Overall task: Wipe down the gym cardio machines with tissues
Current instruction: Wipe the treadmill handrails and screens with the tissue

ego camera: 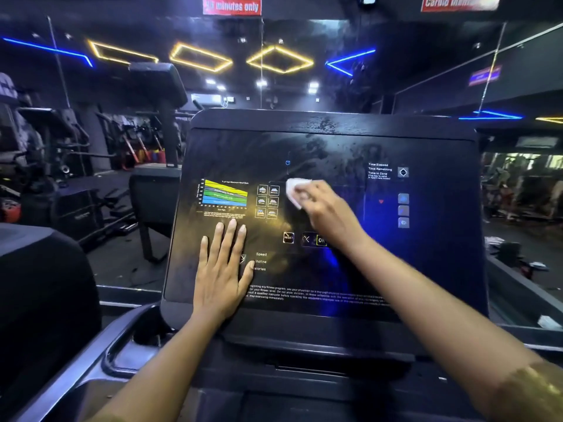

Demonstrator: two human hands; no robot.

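A white tissue (294, 190) is being gripped under the bent fingers of the right hand (323, 208) and pressed against the dark face of the treadmill console (426, 269). It is being held near the middle of the panel, just right of the grid of program icons (267, 201). The right forearm is being stretched in from the lower right, across the panel's right half.

The left hand (224, 269) is being laid flat on the lower left part of the panel, with the fingers straight and close together. Its thumb is being spread to the right, beside the printed words Speed and Incline. Nothing is being held by this hand. Its fingertips are being rested just below the coloured heart-rate chart (225, 193).

A RESET button (288, 237) is being shown between the two hands, and smears are being shown on the upper part of the panel. Beyond the console, yellow and blue light strips (278, 59) are being seen glowing in the dark gym. A red sign (232, 6) is being displayed above them.
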